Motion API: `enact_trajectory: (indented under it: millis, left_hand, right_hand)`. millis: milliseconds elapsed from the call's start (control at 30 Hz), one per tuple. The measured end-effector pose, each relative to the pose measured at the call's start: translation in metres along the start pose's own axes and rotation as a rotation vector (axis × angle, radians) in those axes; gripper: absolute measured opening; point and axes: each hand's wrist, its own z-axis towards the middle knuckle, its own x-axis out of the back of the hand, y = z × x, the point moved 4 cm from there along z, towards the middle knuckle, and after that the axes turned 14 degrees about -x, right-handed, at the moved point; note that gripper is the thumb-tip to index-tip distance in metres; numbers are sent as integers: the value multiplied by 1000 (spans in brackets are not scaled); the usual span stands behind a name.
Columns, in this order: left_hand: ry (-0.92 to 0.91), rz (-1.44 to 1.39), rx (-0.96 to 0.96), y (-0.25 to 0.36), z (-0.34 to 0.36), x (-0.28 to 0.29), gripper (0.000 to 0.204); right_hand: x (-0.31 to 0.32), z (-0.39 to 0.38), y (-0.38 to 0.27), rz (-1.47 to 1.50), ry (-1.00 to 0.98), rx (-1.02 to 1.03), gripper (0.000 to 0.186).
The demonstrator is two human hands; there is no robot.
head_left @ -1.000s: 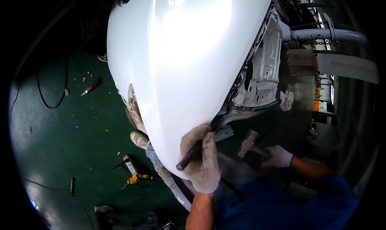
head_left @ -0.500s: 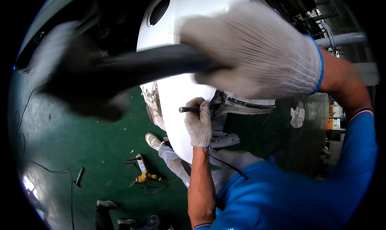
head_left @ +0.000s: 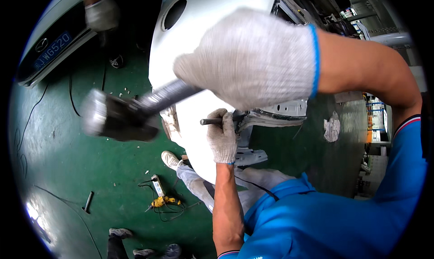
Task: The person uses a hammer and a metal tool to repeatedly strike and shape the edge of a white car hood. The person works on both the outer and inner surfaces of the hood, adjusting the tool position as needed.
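In my gloved right hand (head_left: 257, 60) is the handle of a heavy hammer (head_left: 162, 97), its fingers wrapped tight. The hammer's blocky head, smeared by motion, hangs left of the panel above the floor. My gloved left hand (head_left: 221, 141) is closed round a chisel-like metal rod (head_left: 209, 121). The rod's blunt butt end sticks out to the left; its other end is lost in shadow at the panel's edge. Both hands are over a white car body panel (head_left: 196, 155) with a round opening at its far end. Bare metal flanges (head_left: 278, 118) jut out to its right.
Green floor surrounds the panel. A yellow power tool (head_left: 162, 201) lies by a white power strip (head_left: 157, 185), with cables about. Another hammer (head_left: 88, 202) lies further left. A parked car (head_left: 49, 37) and another person's gloved hand (head_left: 101, 14) are far left. Crumpled white wrapping (head_left: 332, 128) lies right.
My right hand has shifted a little left, and the hammer's head has moved right, nearer the rod. My left hand keeps its place. The other person's hand now shows at the far left.
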Motion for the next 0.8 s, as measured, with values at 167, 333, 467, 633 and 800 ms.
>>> enact_trajectory:
  millis: [167, 333, 467, 633, 800]
  left_hand:
    - [10, -12, -2, 3, 3, -6, 18]
    - [290, -112, 69, 26, -31, 26, 21]
    - [332, -343, 42, 27, -40, 7, 20]
    - [358, -344, 25, 10, -28, -3, 20]
    - [376, -316, 24, 4, -28, -15, 21]
  right_hand:
    - [-36, -32, 30, -89, -333, -159, 12]
    - [-90, -104, 63, 548, -403, -619, 31]
    - [-152, -221, 58, 965, -490, -1157, 31]
    - [-208, -298, 30, 1165, -671, -1470, 29]
    - [-224, -316, 16, 1154, -798, -1499, 31]
